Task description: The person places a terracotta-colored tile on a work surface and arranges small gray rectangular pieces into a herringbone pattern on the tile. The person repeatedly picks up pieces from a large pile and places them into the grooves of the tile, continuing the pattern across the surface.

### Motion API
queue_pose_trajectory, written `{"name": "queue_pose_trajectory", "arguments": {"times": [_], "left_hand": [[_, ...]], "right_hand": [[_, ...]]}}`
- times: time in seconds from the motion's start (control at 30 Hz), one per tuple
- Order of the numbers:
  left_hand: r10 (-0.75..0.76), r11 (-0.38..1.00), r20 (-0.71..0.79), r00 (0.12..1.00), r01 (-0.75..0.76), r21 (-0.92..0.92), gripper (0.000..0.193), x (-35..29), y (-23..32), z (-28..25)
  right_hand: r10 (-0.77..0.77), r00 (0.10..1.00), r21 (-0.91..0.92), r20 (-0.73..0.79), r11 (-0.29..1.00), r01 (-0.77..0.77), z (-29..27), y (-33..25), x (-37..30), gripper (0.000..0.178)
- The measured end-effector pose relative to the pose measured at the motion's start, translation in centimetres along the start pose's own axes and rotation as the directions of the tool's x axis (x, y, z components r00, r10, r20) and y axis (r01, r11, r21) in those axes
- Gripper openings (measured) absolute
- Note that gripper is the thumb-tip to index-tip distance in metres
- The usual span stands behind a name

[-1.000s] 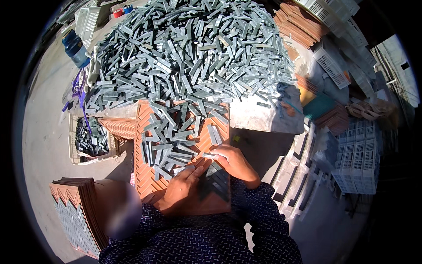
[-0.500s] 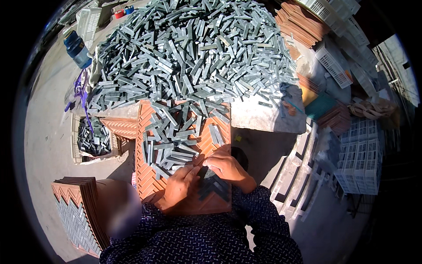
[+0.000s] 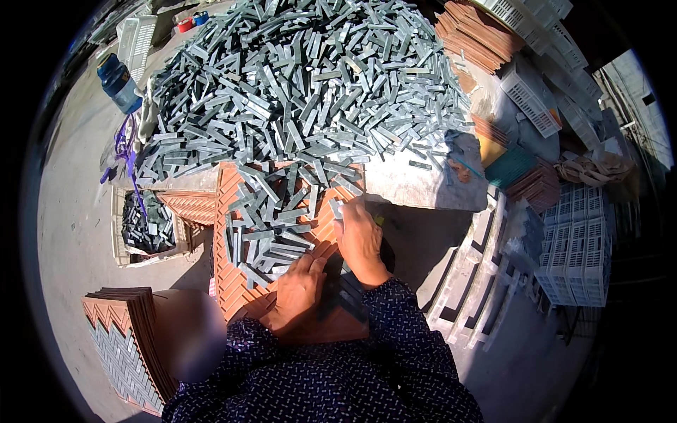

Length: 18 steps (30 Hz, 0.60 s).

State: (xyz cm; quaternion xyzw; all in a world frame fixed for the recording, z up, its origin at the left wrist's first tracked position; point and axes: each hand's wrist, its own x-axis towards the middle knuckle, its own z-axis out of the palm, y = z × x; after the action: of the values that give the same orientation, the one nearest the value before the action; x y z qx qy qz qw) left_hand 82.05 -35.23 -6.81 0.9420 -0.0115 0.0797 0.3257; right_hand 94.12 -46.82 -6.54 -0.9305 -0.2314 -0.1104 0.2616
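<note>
An orange template board (image 3: 224,247) with herringbone grooves lies before me, loose grey-green stone strips (image 3: 266,245) strewn over its left and middle. My left hand (image 3: 297,290) rests low on the board, fingers bent and close together beside the loose strips; whatever lies under its fingertips is hidden. Farther up on the right, my right hand (image 3: 361,245) has its fingertips closed round a stone strip (image 3: 334,209), which they partly cover. Dark strips (image 3: 345,299) sit in the shaded grooves at the board's near right, below my right wrist.
A big heap of stone strips (image 3: 303,84) covers the table (image 3: 423,185) beyond the board. Left are a crate of strips (image 3: 116,236), stacked boards (image 3: 120,303) and a blue bottle (image 3: 120,84). Right are a slatted pallet (image 3: 469,282) and white crates (image 3: 575,261).
My right hand has left the near grooves and moved up to the strips lying at the board's right. My left hand has shifted slightly right and stays low. The view has moved a little.
</note>
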Motion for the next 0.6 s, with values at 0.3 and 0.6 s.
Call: {"name": "queue_pose_trajectory", "arguments": {"times": [0.3,0.6], "left_hand": [[-0.014,0.997,-0.018,1.000,0.013,-0.079,0.027,0.5,0.0,-0.9],[-0.082,0.997,0.082,0.993,0.083,-0.006,0.029,0.5,0.1,-0.8]], "right_hand": [[0.022,0.988,0.275,0.151,0.959,-0.063,-2.9,1.2,-2.5,0.017],[-0.030,0.998,0.299,0.063,0.954,0.010,-3.8,1.3,-6.4,0.015]]}}
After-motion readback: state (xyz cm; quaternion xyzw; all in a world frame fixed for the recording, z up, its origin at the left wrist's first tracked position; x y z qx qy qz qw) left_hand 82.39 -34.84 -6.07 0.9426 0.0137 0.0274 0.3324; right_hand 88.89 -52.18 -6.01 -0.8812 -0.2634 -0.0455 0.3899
